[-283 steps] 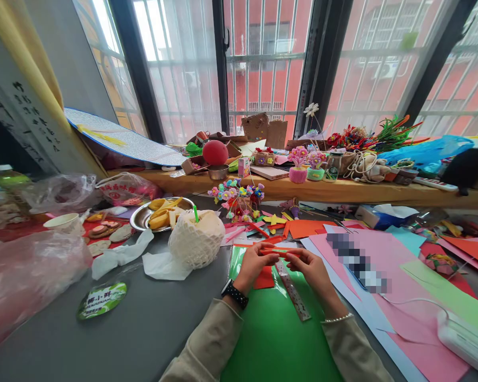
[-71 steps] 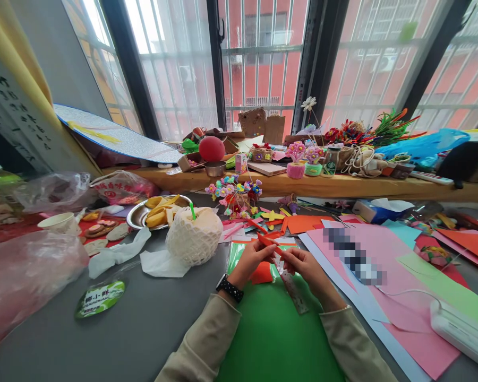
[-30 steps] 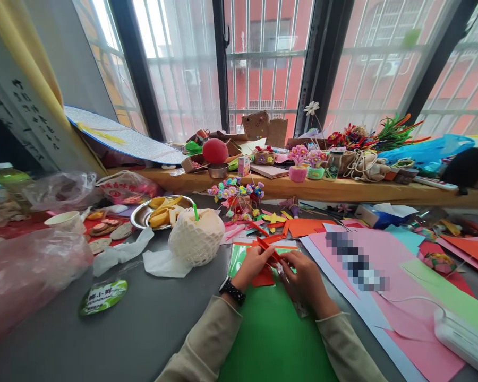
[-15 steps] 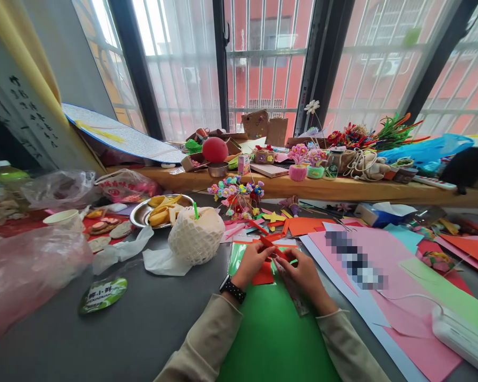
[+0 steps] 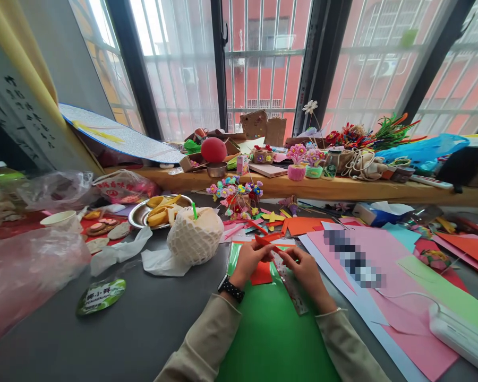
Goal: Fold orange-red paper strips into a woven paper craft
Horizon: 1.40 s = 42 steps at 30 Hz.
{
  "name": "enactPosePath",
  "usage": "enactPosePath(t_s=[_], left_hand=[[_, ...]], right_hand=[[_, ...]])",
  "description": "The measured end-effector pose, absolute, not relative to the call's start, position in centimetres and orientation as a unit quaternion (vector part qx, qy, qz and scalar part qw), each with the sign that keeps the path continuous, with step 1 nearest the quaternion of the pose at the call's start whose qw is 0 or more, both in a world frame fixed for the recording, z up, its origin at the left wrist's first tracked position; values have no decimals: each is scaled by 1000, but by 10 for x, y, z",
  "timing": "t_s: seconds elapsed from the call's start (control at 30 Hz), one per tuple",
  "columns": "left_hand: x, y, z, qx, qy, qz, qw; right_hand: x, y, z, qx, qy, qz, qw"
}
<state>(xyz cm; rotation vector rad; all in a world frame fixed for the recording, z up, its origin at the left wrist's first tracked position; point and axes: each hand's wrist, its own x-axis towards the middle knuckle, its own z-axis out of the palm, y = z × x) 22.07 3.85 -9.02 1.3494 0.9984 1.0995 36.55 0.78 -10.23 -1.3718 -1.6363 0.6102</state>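
Between my two hands is a small folded piece of red paper (image 5: pixel 265 241), held up just above the table. My left hand (image 5: pixel 252 261), with a dark watch on its wrist, pinches the paper's left side. My right hand (image 5: pixel 303 268) pinches the right side, fingers closed; part of the paper is hidden by the fingers. Beneath them lies a flat square of red paper (image 5: pixel 262 274) on a green sheet (image 5: pixel 281 331). A narrow patterned ruler-like strip (image 5: pixel 290 284) lies slantwise under and beside my right hand.
A coconut in white foam net (image 5: pixel 195 239) with a green straw stands left, before a metal bowl (image 5: pixel 134 217) of bananas. Pink paper sheets (image 5: pixel 418 313) and a white device with a cable (image 5: pixel 458 339) lie right. Paper scraps (image 5: pixel 273 217) and pipe-cleaner flowers (image 5: pixel 239 196) sit behind.
My hands have shifted slightly, and the red paper between them now lies flatter, with less of it showing. More of the patterned strip shows beside my right hand.
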Motion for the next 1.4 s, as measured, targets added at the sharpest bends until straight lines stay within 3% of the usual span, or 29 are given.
enactPosePath(t_s=[0.3,0.47,0.67,1.0,1.3,1.4], left_hand=[[215,45,-92,504,407,603,465],[214,48,-96,546,400,598,429],[213,49,-98,524,448,602,403],[215,41,-86,463,493,594,435],[214,46,-91,428,451,662,418],[214,48,-92,402,449,665,442]], right_hand=[[363,8,-108,-516,-736,192,395],[358,6,-110,-416,-834,170,321],[359,6,-111,-435,-843,151,279],[363,8,-114,-504,-759,113,397],[370,6,-101,-538,-598,191,563],[372,9,-103,-539,-505,274,616]])
